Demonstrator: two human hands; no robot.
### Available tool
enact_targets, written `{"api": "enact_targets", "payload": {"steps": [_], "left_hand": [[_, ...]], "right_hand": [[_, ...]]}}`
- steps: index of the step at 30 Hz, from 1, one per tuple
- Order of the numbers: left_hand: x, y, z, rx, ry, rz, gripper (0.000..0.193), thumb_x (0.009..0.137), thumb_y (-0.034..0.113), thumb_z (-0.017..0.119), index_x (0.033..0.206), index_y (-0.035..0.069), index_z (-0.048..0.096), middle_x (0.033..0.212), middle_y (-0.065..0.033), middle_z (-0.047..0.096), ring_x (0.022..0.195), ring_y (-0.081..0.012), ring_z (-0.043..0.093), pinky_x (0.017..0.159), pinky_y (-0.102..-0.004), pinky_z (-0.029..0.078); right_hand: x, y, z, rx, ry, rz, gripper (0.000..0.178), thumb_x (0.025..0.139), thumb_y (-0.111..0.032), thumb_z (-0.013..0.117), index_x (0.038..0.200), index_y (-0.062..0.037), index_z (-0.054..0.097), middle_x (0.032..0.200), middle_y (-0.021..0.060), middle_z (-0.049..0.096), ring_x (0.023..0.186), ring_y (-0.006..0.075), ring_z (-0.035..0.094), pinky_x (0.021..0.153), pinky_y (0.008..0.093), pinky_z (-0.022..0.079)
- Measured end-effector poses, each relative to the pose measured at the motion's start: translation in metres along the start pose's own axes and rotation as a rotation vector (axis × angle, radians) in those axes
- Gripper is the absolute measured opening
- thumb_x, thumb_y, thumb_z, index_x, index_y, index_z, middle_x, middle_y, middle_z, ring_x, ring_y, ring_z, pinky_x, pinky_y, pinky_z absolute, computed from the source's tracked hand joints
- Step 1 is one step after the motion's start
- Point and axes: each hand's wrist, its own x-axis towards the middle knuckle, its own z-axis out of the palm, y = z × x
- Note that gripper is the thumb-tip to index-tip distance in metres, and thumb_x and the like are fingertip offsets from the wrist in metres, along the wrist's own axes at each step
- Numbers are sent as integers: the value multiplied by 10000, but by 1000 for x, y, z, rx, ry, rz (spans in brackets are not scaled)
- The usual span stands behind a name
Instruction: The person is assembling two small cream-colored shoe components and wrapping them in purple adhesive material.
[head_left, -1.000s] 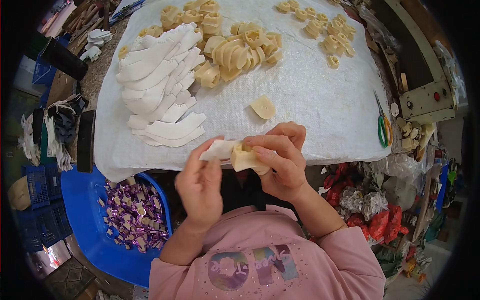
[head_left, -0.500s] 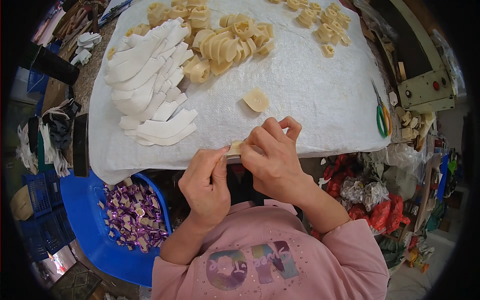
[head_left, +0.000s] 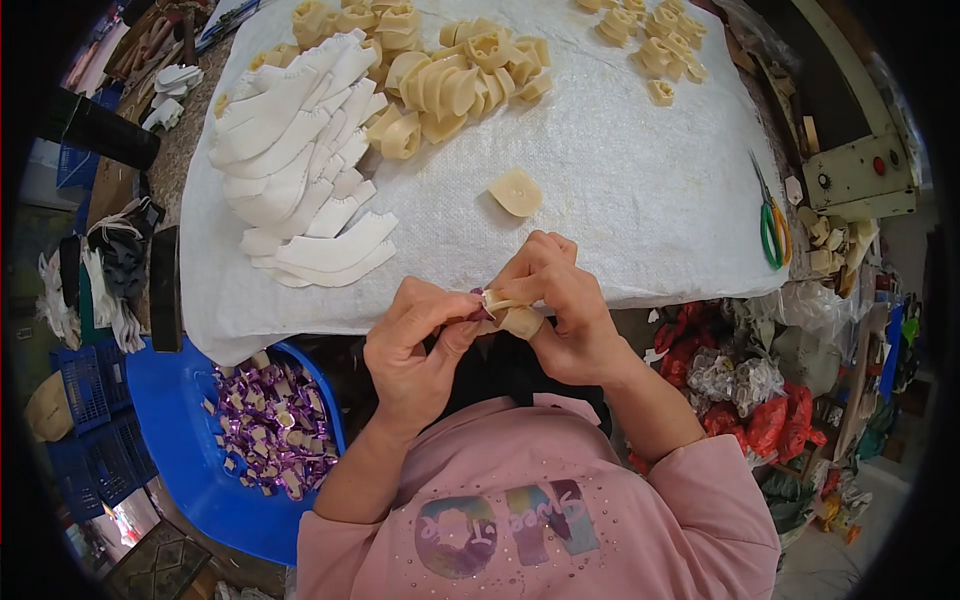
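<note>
Just off the table's near edge, my two hands meet in front of my body. My left hand pinches a small shiny purple piece between thumb and fingertips. In my right hand is a thin, curved beige piece, its end against the purple one; a bit of white shows where they meet, and the fingers partly hide the join. A single beige piece with one rounded end lies on the white woven cloth beyond my hands. A pile of white curved strips spreads over the cloth's left side.
Nested beige pieces are heaped at the back, with smaller clusters at the far right. Green-and-orange-handled scissors lie by the right edge. A blue tub at lower left holds many purple-and-beige pieces. Red bags sit below right.
My hands have turned the work between them, so the purple piece now shows at my left fingertips. The beige piece shows more fully under my right fingers.
</note>
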Motion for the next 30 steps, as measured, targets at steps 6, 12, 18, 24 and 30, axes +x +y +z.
{"api": "enact_targets", "payload": {"steps": [6,12,18,24,30], "left_hand": [[8,0,4,319,-70,229,131,806,18,649,922,-37,624,746,-89,589,665,-206,518,590,-282,427],[12,-1,8,364,-53,302,93,810,26,642,871,-37,614,670,-93,563,584,-216,492,520,-292,404],[8,-1,13,422,21,133,150,812,105,667,757,-10,587,538,-40,434,488,-186,411,434,-287,320],[9,1,11,321,-7,223,134,748,114,726,775,26,628,623,-41,474,597,-199,457,540,-291,371],[12,-12,-18,435,197,332,194,653,-63,712,801,47,651,687,-50,512,685,-214,477,613,-291,397]], "right_hand": [[-5,4,-1,63,-25,39,284,617,92,549,853,-66,536,802,63,490,781,244,467,751,347,282],[0,2,-4,28,-93,39,280,602,95,534,826,-72,513,769,55,458,788,241,452,750,352,262],[1,-3,-2,27,-202,67,304,597,99,531,837,-87,521,761,43,455,782,231,451,746,362,247],[3,1,-7,-33,-97,7,345,640,47,602,954,-95,573,849,30,521,830,223,469,791,368,257],[10,-17,-7,-203,-63,-81,385,679,-72,695,1042,-89,571,1163,72,549,958,303,461,872,426,306]]}}
